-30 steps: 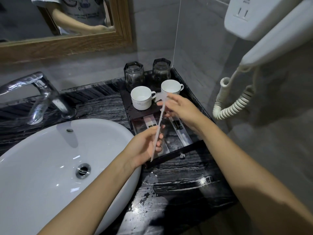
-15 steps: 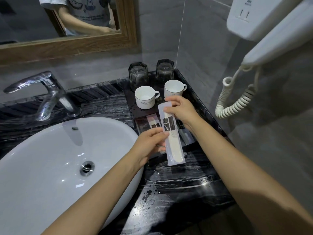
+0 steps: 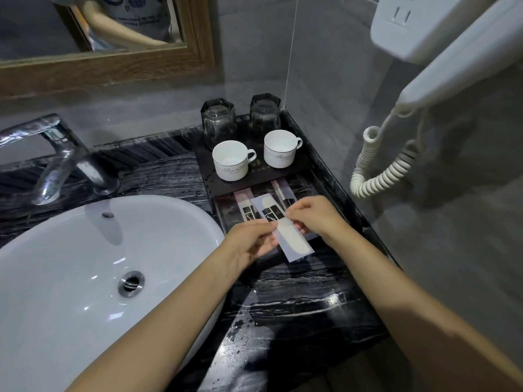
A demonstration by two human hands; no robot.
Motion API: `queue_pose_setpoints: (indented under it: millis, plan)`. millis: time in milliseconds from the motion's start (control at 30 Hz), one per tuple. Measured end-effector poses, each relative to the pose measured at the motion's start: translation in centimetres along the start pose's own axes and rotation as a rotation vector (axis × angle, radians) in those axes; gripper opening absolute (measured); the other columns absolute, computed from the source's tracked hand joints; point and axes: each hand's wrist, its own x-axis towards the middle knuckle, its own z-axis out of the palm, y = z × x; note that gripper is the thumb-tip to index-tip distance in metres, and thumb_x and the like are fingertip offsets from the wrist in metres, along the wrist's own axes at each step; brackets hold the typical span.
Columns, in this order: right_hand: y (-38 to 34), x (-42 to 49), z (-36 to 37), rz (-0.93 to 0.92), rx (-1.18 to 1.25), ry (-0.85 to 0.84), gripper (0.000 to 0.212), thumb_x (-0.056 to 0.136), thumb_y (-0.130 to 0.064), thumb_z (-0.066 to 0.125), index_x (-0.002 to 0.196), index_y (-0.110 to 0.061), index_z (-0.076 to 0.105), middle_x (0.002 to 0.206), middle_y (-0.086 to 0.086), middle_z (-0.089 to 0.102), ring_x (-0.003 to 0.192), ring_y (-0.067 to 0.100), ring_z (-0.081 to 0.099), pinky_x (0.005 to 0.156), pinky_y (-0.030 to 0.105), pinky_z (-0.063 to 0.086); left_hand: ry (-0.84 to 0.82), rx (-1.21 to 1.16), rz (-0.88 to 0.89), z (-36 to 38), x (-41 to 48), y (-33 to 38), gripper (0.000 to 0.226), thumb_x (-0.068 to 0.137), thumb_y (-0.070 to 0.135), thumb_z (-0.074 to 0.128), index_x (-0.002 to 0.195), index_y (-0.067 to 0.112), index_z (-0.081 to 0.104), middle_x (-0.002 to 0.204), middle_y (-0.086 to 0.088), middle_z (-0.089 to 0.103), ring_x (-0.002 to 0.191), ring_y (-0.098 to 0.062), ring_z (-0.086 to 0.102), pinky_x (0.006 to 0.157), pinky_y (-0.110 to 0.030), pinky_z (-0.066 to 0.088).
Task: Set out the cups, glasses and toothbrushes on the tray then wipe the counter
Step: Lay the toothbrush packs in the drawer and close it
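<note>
A dark tray (image 3: 317, 162) sits in the counter's back right corner. On it stand two upturned dark glasses (image 3: 218, 121) (image 3: 265, 114) and two white cups (image 3: 230, 160) (image 3: 280, 148). Two wrapped toothbrush packets (image 3: 246, 200) (image 3: 284, 192) lie in the tray's front section. A third wrapped packet (image 3: 293, 241) is held low over that section, its near end past the tray's front edge. My left hand (image 3: 250, 243) pinches its left side and my right hand (image 3: 315, 217) pinches its right side.
A white basin (image 3: 85, 264) fills the left, with a chrome tap (image 3: 60, 154) behind it. The black marble counter (image 3: 297, 301) in front of the tray is wet. A wall-mounted white hair dryer (image 3: 441, 52) with a coiled cord (image 3: 382, 171) hangs at right. A wood-framed mirror (image 3: 113, 66) is behind.
The packet was held edge-on and upright over the tray; both hands turned it flat and lowered it toward the tray's front section, beside the two packets lying there.
</note>
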Motion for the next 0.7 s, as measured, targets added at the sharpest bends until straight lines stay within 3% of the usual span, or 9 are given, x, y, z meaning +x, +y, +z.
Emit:
queue_pose_setpoints:
  millis: [133,267,367,433,533,700]
  plan:
    - [0.0,1.1,0.3,0.067,0.013,-0.02,0.01,0.085,0.001,0.06,0.092,0.003,0.067,0.06,0.01,0.056,0.05,0.014,0.049,0.052,0.023,0.047,0.026,0.006,-0.017,0.1,1.2,0.3,0.011,0.08,-0.003,0.064,0.078,0.007,0.058,0.052,-0.005,0.066,0.04,-0.007,0.059,0.04,-0.019,0.052]
    - [-0.1,3.0,1.2,0.068,-0.043,0.071,0.02,0.084,0.008,0.057,0.069,-0.004,0.062,0.063,0.01,0.057,0.05,0.015,0.051,0.047,0.023,0.048,0.08,0.046,-0.023,0.1,2.6,1.0,0.016,0.081,-0.009,0.059,0.075,0.006,0.056,0.045,-0.005,0.063,0.036,-0.007,0.057,0.039,-0.02,0.052]
    - [0.2,4.5,1.9,0.04,-0.175,0.144,0.023,0.082,0.004,0.06,0.066,-0.012,0.06,0.077,0.011,0.063,0.061,0.022,0.057,0.066,0.034,0.056,0.135,0.113,0.022,0.3,3.6,1.1,0.018,0.081,-0.012,0.057,0.08,0.006,0.055,0.06,-0.01,0.063,0.044,-0.011,0.059,0.042,-0.021,0.054]
    - [0.6,5.2,2.3,-0.009,-0.261,0.192,0.023,0.081,-0.001,0.063,0.066,-0.018,0.06,0.083,0.008,0.065,0.074,0.022,0.061,0.075,0.033,0.056,0.18,0.193,0.076,0.3,4.3,1.0,0.021,0.078,-0.01,0.062,0.083,0.009,0.054,0.073,-0.011,0.06,0.056,-0.016,0.059,0.046,-0.022,0.055]
    - [0.8,5.9,2.9,-0.08,-0.382,0.24,0.013,0.083,-0.002,0.06,0.082,-0.012,0.069,0.099,0.005,0.069,0.087,0.019,0.062,0.069,0.021,0.044,0.226,0.26,0.151,0.1,5.2,0.8,0.025,0.074,-0.011,0.065,0.083,0.008,0.053,0.078,-0.011,0.056,0.056,-0.021,0.057,0.046,-0.024,0.056]
    - [1.0,6.5,3.4,-0.111,-0.522,0.261,0.022,0.084,0.001,0.05,0.086,-0.014,0.065,0.104,0.008,0.067,0.081,0.022,0.058,0.065,0.024,0.041,0.286,0.466,0.223,0.0,6.1,0.8,0.036,0.069,-0.01,0.067,0.1,0.006,0.056,0.074,-0.01,0.061,0.053,-0.022,0.06,0.067,-0.04,0.059]
